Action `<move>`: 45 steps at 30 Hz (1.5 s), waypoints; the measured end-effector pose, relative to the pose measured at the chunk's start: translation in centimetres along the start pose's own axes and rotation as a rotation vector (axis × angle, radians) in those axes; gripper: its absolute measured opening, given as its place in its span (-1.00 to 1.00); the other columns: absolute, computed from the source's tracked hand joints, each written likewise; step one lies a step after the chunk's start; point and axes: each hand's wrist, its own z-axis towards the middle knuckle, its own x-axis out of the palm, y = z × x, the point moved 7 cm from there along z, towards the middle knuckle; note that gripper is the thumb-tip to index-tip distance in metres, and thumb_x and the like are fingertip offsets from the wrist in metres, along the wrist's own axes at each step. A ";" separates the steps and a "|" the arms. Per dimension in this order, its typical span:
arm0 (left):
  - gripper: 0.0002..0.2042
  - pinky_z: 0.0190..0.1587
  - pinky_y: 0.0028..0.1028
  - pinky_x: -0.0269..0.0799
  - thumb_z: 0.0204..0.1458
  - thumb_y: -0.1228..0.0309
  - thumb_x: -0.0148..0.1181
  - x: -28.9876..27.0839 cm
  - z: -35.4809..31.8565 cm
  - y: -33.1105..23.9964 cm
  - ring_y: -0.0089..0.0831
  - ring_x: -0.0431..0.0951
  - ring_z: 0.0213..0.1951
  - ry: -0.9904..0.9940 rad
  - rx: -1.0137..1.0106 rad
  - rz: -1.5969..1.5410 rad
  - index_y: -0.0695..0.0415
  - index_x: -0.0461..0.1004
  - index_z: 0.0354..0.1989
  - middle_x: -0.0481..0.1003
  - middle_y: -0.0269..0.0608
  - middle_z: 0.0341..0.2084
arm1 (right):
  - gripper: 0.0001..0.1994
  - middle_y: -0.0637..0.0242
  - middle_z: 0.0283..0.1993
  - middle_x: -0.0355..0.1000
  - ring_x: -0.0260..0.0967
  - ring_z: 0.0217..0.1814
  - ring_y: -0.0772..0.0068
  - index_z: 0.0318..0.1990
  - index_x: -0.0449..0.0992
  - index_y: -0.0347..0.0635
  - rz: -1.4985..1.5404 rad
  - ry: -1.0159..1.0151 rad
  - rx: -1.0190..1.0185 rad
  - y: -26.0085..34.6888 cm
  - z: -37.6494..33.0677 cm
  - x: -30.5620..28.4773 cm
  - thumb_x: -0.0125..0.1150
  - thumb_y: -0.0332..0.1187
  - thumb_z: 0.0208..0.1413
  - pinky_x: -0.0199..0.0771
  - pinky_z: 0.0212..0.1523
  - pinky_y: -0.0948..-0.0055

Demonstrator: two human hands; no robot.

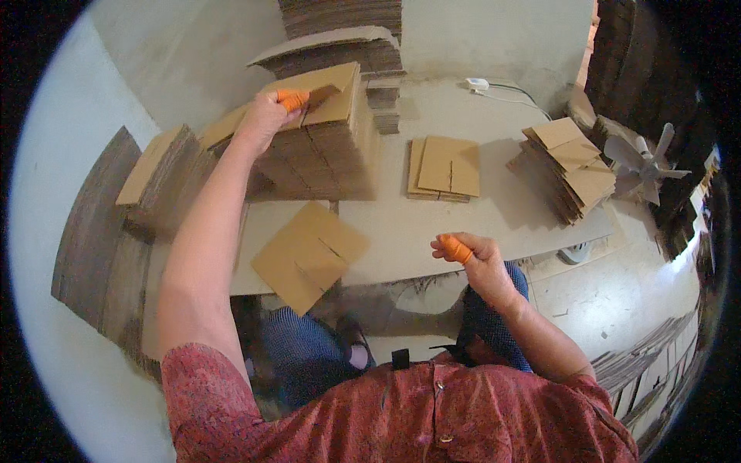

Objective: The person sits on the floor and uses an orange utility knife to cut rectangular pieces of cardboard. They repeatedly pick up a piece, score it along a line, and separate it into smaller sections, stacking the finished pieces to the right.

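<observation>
Cardboard sheets cover the bench [401, 224] as a seated person's left hand [266, 116], an orange finger cot on it, pinches the top sheet of a tall cardboard stack [320, 147] at the bench's far left. Right hand [475, 255], loosely curled and empty, hovers near the front edge beside a loose slotted sheet [309, 255].

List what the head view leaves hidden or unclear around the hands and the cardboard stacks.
- Left hand: the palm side on the tall cardboard stack is hidden, so its grip is unclear.
- Right hand: curled; whether it holds anything cannot be told.
- Table underside: blocked by the tabletop.
- Fan: warped near the rim.
</observation>
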 end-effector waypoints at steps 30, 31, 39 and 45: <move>-0.77 -0.28 -0.21 0.41 -0.16 0.33 0.14 6.6 -25.5 12.4 -0.06 0.46 -0.30 0.332 -0.074 1.262 0.23 0.41 -0.37 0.46 -0.02 -0.41 | -0.85 0.34 -0.33 0.48 0.34 -0.29 0.57 -0.29 0.46 -0.38 -0.180 -0.295 -0.062 0.6 -4.6 -1.3 0.15 -0.46 0.02 0.34 -0.28 0.53; -0.83 -0.32 -0.21 0.41 -0.17 0.37 0.13 6.6 -25.0 11.6 -0.05 0.47 -0.36 0.303 -0.120 1.236 0.24 0.42 -0.47 0.48 -0.02 -0.48 | -0.84 0.33 -0.30 0.47 0.34 -0.27 0.56 -0.26 0.46 -0.38 -0.179 -0.299 -0.086 0.7 -4.7 -1.2 0.15 -0.47 0.01 0.35 -0.27 0.53; -0.82 -0.46 -0.39 0.37 -0.11 0.44 0.03 5.1 -21.4 9.8 -0.41 0.45 -0.55 0.097 -0.442 0.288 0.34 0.45 -0.44 0.46 -0.10 -0.62 | -0.75 0.31 -0.14 0.42 0.33 -0.14 0.46 -0.12 0.40 -0.31 -0.017 -0.243 -0.286 3.0 -4.1 0.3 0.14 -0.52 0.00 0.31 -0.11 0.49; -0.82 -0.42 -0.41 0.35 -0.10 0.47 0.02 9.5 -21.3 3.8 -0.34 0.47 -0.49 0.231 -0.235 0.445 0.38 0.44 -0.40 0.49 -0.07 -0.54 | -0.85 0.42 -0.27 0.42 0.30 -0.21 0.55 -0.21 0.46 -0.30 0.052 -0.266 -0.332 4.0 -3.2 0.6 0.11 -0.50 0.03 0.28 -0.15 0.54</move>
